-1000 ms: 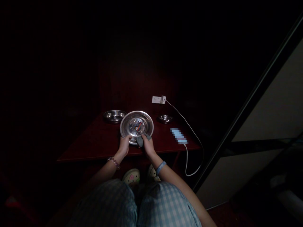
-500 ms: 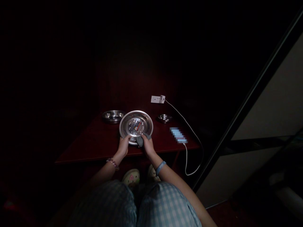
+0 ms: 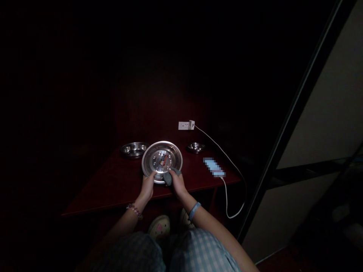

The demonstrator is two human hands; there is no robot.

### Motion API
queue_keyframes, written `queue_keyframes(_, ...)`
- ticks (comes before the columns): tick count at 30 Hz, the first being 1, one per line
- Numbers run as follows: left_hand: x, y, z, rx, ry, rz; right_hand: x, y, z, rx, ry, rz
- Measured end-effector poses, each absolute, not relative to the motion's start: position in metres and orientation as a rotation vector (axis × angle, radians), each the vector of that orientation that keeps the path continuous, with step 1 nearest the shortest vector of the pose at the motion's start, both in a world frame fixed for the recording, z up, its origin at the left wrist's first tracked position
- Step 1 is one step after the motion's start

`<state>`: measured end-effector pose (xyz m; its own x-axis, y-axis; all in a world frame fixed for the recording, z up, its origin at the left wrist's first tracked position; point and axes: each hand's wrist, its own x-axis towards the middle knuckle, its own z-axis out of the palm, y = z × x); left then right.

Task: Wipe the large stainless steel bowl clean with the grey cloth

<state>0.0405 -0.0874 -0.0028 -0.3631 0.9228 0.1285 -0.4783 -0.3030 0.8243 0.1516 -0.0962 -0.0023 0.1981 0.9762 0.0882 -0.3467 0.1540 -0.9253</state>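
A shiny round metal plate (image 3: 153, 156) with a raised rim is tilted toward me above the front of the dark red table (image 3: 113, 185). A small label (image 3: 163, 159) sits at its middle. My left hand (image 3: 148, 186) grips the lower left rim, thumb on the inner face. At the lower right rim, my right hand (image 3: 177, 182) pinches the plate along with a grey cloth (image 3: 167, 178). The fingers behind the plate are hidden.
A metal bowl (image 3: 134, 150) stands behind the plate on the left, a smaller one (image 3: 195, 147) on the right. A phone (image 3: 214, 167) lies at the right, its white cable (image 3: 222, 144) running to a wall socket (image 3: 186, 125). A light panel (image 3: 317, 124) rises at far right.
The whole scene sits a little lower in view, as the head camera has shifted. Both hands keep the same hold on the plate, and the cloth stays at the lower right rim.
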Motion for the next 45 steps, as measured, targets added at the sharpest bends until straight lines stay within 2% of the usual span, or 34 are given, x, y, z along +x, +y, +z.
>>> queue_keyframes(8, 0.040, -0.081, -0.011, 0.772, 0.906, 1.829, 0.157, -0.090, -0.012, -0.890, -0.915, 1.025)
queue_keyframes(25, 0.042, -0.094, 0.004, 0.684, 0.830, 1.801, 0.156, -0.101, -0.001, -0.975, -0.926, 1.118)
queue_keyframes(36, 0.043, -0.090, -0.004, 0.717, 0.844, 1.817, 0.158, -0.098, 0.000, -0.947, -0.897, 1.151)
queue_keyframes(45, 0.043, -0.090, -0.001, 0.699, 0.834, 1.815, 0.158, -0.094, -0.004, -0.900, -0.904, 1.083)
